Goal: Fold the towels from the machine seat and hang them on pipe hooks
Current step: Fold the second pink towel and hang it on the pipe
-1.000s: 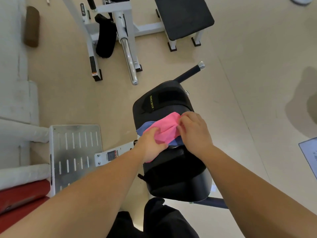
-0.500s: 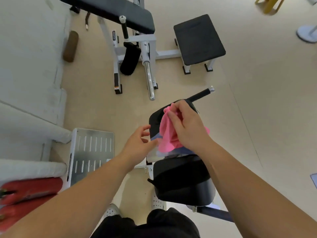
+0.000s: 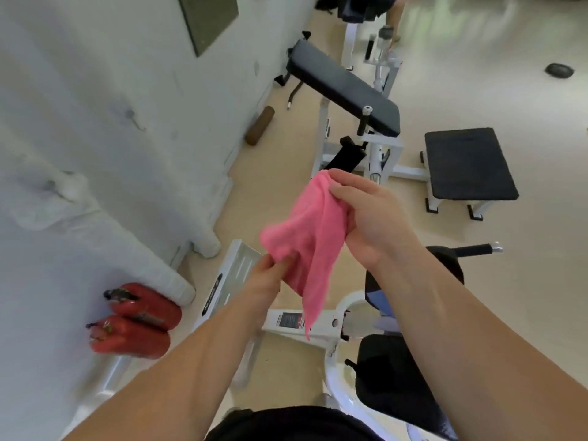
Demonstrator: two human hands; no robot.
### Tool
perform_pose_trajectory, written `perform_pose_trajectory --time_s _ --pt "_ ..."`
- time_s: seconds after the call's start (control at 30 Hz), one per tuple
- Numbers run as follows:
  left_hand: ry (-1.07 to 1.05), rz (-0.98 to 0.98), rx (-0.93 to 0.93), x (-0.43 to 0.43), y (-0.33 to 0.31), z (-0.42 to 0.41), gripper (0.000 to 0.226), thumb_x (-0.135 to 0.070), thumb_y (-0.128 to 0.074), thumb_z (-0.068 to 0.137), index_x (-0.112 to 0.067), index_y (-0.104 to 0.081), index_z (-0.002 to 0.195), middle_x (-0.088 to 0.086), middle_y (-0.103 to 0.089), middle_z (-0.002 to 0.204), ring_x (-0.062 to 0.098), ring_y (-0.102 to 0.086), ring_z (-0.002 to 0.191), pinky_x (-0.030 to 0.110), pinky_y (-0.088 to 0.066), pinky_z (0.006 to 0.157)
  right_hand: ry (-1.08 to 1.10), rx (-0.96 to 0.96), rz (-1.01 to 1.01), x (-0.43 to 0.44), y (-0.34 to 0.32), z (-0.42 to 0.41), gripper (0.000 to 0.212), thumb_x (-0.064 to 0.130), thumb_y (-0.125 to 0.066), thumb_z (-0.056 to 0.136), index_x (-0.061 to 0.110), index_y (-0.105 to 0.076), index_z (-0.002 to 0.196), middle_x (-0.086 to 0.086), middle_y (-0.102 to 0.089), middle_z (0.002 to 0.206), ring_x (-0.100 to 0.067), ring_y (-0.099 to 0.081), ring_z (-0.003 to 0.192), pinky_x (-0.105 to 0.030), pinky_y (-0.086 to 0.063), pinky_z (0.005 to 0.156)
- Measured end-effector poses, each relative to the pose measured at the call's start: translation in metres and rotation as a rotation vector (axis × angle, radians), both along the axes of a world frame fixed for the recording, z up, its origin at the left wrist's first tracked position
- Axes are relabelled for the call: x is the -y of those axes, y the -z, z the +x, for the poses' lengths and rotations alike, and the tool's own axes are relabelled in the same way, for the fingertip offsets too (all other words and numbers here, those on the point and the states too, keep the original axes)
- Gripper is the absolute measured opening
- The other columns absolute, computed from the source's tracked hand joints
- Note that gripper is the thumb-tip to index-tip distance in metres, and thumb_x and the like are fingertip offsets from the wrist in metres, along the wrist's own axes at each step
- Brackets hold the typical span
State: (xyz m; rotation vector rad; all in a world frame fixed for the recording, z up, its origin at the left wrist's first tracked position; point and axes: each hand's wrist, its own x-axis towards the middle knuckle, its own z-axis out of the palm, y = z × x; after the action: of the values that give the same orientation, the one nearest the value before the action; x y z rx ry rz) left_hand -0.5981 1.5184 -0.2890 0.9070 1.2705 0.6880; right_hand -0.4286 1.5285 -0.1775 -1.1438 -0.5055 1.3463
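Fingers — both sets — round pink towel

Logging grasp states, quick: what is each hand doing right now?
Left hand: pinching the lower edge of the pink towel.
Right hand: gripping the towel's upper corner.

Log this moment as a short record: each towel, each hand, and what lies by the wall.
pink towel: held up in the air, crumpled, not yet folded
left hand: pinches its lower edge
right hand: grips its top corner
blue towel: on the machine seat, partly hidden behind the right arm
by the wall: two red fire extinguishers lying on the floor
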Motion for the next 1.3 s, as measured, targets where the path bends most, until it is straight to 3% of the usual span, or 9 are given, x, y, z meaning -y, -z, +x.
perform_pose_trajectory --time_s 0.1,0.23,0.37,0.47,0.73,0.87,1.07,1.17,1.3 --pt "-0.234 0.075 0.061 -0.014 0.003 -0.056 0.009 -0.019 -0.064 0.097 -0.022 -0.071 0.102 -0.003 -0.076 0.104 0.018 -0.068 0.108 0.035 -0.052 0.095 -0.034 0.086 -0.011 -0.004 0.005 -0.04 0.034 -0.004 -0.056 0.095 0.007 -0.068 0.124 -0.007 -0.074 0.116 -0.013 -0.07 0.096 -0.027 -0.056 0.081" --pt "-0.344 0.134 -0.108 -0.019 0.006 -0.139 0.016 -0.025 -0.064 0.092 -0.011 -0.073 0.092 0.006 -0.07 0.089 0.021 -0.061 0.086 0.043 -0.054 0.085 -0.145 0.424 -0.124 -0.003 0.034 -0.088 0.045 -0.01 -0.046 0.093 0.01 -0.068 0.126 -0.003 -0.071 0.115 -0.019 -0.066 0.102 -0.035 -0.057 0.086" --pt "-0.428 0.106 -0.283 -0.015 0.001 -0.213 0.019 -0.017 -0.062 0.094 -0.013 -0.066 0.076 0.002 -0.057 0.066 0.02 -0.05 0.067 0.028 -0.04 0.056 -0.228 0.633 -0.236 0.002 0.068 -0.134 0.044 -0.013 -0.04 0.095 0.003 -0.067 0.125 -0.012 -0.066 0.123 -0.025 -0.061 0.111 -0.038 -0.055 0.094" --pt "-0.452 0.059 -0.371 -0.012 0.003 -0.267 0.025 -0.021 -0.065 0.092 -0.016 -0.062 0.067 0.004 -0.058 0.061 0.023 -0.052 0.058 0.031 -0.044 0.057 -0.265 0.727 -0.286 0.0 0.088 -0.159 0.039 -0.009 -0.045 0.094 0.009 -0.072 0.117 -0.009 -0.066 0.113 -0.024 -0.059 0.11 -0.046 -0.05 0.104" --pt "-0.714 -0.046 -0.324 0.006 0.006 -0.354 0.006 -0.007 -0.076 0.082 -0.01 -0.074 0.085 0.009 -0.068 0.069 0.024 -0.058 0.058 0.026 -0.048 0.052 -0.394 0.769 -0.345 -0.032 0.11 -0.184 0.016 0.004 -0.066 0.092 0.012 -0.071 0.105 -0.008 -0.064 0.089 -0.015 -0.06 0.073 -0.023 -0.048 0.065" --pt "-0.783 0.017 -0.27 0.01 -0.002 -0.352 0.008 -0.002 -0.07 0.086 -0.006 -0.07 0.078 0.005 -0.07 0.06 0.019 -0.064 0.054 0.027 -0.052 0.055 -0.546 0.595 -0.314 -0.053 0.115 -0.189 0.013 0.002 -0.056 0.099 0.008 -0.067 0.1 -0.012 -0.06 0.09 -0.024 -0.059 0.072 -0.039 -0.056 0.069" --pt "-0.607 -0.06 -0.276 0.008 0.005 -0.306 0.007 -0.019 -0.066 0.092 -0.013 -0.068 0.089 0.012 -0.071 0.084 0.022 -0.062 0.074 0.028 -0.041 0.057 -0.722 0.64 -0.232 -0.081 0.114 -0.193 0.027 -0.001 -0.054 0.097 0.018 -0.072 0.09 -0.006 -0.059 0.084 -0.013 -0.048 0.067 -0.026 -0.041 0.058" --pt "-0.452 -0.029 -0.24 -0.005 0.013 -0.253 0.017 -0.021 -0.066 0.093 -0.027 -0.066 0.109 0.006 -0.068 0.102 0.014 -0.059 0.073 0.028 -0.042 0.061 -0.889 0.739 -0.057 -0.092 0.109 -0.185 0.024 0.002 -0.065 0.091 0.024 -0.073 0.088 -0.002 -0.069 0.087 -0.012 -0.059 0.077 -0.028 -0.053 0.073" --pt "-0.067 0.182 -0.34 -0.028 -0.002 -0.199 0.043 -0.025 -0.066 0.096 -0.038 -0.055 0.136 -0.022 -0.054 0.123 -0.006 -0.053 0.103 0.019 -0.043 0.079 -1.13 0.793 0.119 -0.099 0.1 -0.164 0.023 0.005 -0.077 0.084 0.02 -0.065 0.096 -0.001 -0.074 0.086 -0.011 -0.06 0.077 -0.025 -0.048 0.076"
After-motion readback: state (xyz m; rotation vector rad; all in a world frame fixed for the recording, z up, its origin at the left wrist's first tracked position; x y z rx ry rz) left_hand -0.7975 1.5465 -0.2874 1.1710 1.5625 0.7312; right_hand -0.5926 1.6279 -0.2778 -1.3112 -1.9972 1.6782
